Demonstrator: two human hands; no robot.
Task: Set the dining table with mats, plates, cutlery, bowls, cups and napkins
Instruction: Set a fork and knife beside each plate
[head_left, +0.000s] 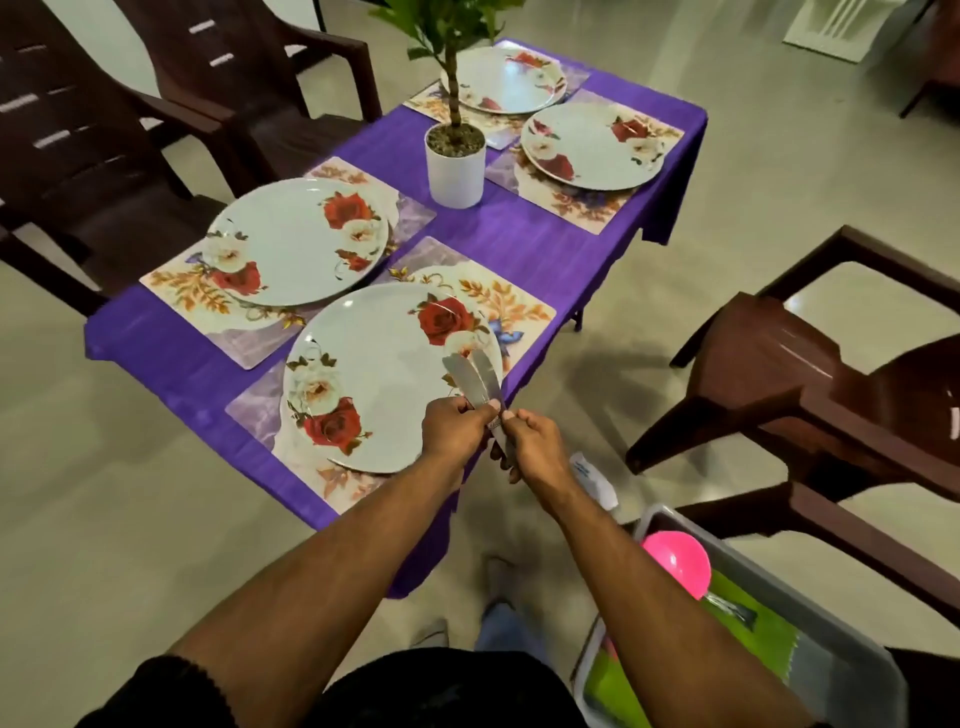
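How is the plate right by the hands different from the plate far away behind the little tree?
The near plate shows whole and has knife blades held over its edge; the far plate is partly hidden by the plant and nothing is over it. The near plate looks bigger, being closer. Both are white with red and white roses, and each sits on a flowery mat.

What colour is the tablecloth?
Purple, plain; the tablecloth shows clearly in the head view.

Glossy plates (384, 374) (floral), matt metal knives (475, 379).
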